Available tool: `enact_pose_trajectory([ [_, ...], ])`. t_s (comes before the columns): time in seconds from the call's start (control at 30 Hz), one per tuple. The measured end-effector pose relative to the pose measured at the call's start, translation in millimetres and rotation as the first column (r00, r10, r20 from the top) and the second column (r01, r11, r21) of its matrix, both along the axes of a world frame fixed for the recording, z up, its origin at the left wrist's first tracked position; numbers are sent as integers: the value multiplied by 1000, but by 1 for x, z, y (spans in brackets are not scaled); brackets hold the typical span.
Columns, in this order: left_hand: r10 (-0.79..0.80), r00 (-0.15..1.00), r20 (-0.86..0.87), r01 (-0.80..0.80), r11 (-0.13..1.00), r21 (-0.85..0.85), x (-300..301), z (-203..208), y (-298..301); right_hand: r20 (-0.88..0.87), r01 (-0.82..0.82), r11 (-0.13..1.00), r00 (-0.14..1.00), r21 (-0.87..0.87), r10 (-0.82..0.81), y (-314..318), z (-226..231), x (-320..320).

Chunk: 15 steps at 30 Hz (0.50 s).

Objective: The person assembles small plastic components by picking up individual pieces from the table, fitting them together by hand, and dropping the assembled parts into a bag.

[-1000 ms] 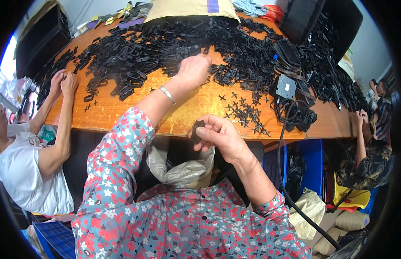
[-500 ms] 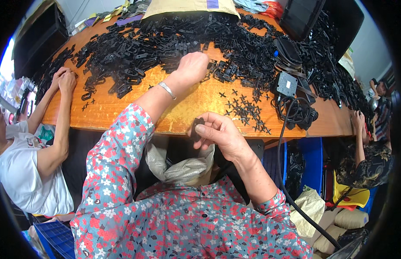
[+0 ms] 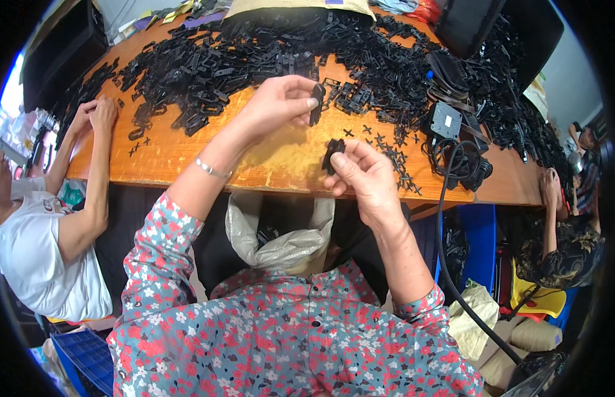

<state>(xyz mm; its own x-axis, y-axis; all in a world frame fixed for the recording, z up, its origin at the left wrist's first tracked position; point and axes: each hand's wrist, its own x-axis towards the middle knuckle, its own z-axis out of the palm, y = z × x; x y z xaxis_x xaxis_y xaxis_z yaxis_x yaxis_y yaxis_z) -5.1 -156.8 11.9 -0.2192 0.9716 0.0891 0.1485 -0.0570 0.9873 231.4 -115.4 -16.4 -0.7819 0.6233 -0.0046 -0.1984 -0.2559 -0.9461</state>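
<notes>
A black pile [image 3: 215, 69] spreads along the desk's [image 3: 181, 159] far side. Above the middle, the left hand [image 3: 271, 109] has thumb and fingers pinched on a nearly upright strip [image 3: 316, 106]. Nearer the front edge, the right hand's [image 3: 368, 175] thumb and curled fingers pinch a black clip [image 3: 332, 157]. Crosses [image 3: 398, 159] lie just beside it.
</notes>
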Motion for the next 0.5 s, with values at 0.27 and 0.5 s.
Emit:
enact_pose_trajectory([
  [0.27,-122,975,188,113,992,57,20,-13,-57,80,63,974,993,218,-82,-7,6,-17],
  [0.5,-71,978,199,50,993,105,34,-16,-76,137,68,894,980,443,-143,-11,-3,-26],
])
